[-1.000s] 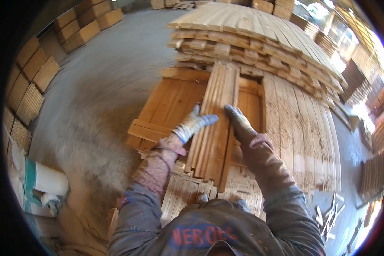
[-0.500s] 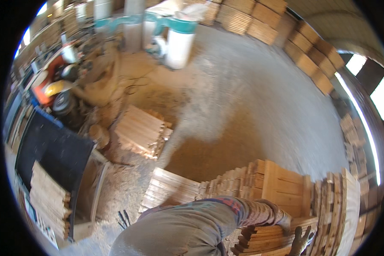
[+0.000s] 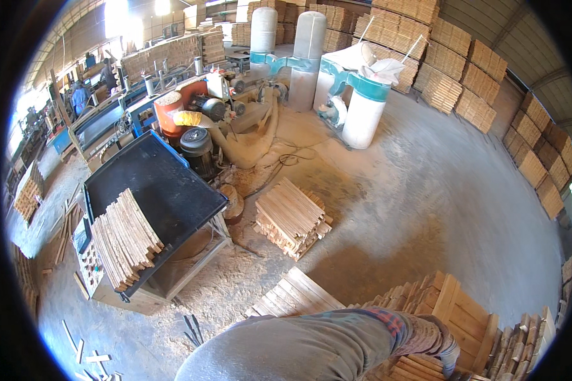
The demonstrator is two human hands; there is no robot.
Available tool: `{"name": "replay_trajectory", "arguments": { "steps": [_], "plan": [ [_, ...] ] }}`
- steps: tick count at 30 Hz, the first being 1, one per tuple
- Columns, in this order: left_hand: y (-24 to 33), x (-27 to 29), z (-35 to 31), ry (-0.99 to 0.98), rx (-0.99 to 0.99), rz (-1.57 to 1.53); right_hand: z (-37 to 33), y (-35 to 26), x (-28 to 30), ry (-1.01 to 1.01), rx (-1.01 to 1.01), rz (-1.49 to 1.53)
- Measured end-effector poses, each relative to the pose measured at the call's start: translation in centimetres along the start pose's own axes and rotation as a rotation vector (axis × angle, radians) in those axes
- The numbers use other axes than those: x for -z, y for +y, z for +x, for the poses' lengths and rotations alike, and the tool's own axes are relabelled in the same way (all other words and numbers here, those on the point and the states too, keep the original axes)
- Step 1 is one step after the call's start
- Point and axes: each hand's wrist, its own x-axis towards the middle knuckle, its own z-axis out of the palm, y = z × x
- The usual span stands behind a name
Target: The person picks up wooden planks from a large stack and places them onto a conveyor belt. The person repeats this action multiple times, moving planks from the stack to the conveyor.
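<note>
My gloved left hand (image 3: 450, 359) is hanging right beside the stacked boards (image 3: 419, 368), honestly can't tell if it's gripping or loose. The bottom edge is cutting off the boards, and my right hand's sitting out of view.

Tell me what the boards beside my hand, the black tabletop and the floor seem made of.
The boards are likely bare wood: tan, matte, unpainted.
The black tabletop looks smooth with a faint sheen; metal, plastic or rubber, I can't tell.
The floor is probably bare concrete, from its mottled grey surface.
</note>
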Motion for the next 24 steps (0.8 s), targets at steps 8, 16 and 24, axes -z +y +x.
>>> {"name": "replay_trajectory", "arguments": {
  "steps": [8, 16, 24],
  "plan": [
    [-0.5, -2.1, 2.7, 0.009, -0.180, -0.003, 1.1, 4.0, -2.3, -0.014, -0.123, 0.079],
    [-0.2, 5.7, -12.8, -0.024, -0.047, -0.628, 1.6, -2.1, 2.1, -0.123, -0.359, 0.289],
    [0.5, 5.8, -10.2, -0.043, -0.031, -0.804, -2.1, -2.7, 3.1, 0.131, -1.055, 0.898]
  ]
}}
